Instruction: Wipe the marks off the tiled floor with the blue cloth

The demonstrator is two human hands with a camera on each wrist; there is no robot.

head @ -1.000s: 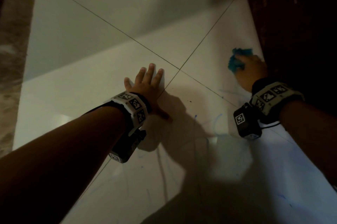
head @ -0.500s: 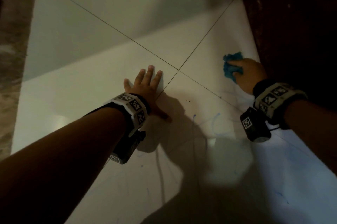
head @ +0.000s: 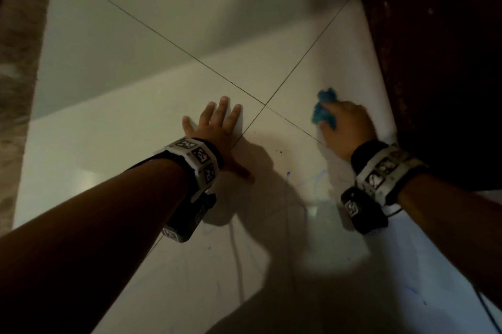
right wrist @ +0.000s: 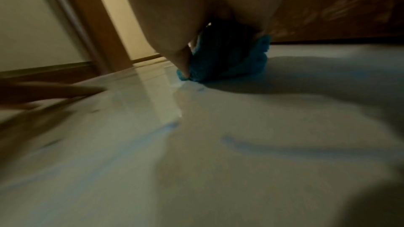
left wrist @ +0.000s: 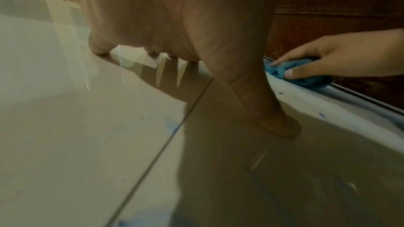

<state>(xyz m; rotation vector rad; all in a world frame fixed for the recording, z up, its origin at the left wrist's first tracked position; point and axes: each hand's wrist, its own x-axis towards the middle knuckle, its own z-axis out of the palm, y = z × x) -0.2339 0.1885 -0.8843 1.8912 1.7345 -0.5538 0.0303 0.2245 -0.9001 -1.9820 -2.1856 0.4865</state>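
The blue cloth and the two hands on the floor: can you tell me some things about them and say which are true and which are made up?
1. The right hand holds the crumpled blue cloth against the pale tiled floor. True.
2. The left hand holds a second cloth. False: it lies flat on the tile, fingers spread, holding nothing.
3. Blue scribble marks remain on the floor nearer the person than the cloth. True.
4. The cloth is red. False: it is blue.
5. The cloth sits far from the dark wooden panel. False: it is close beside it.
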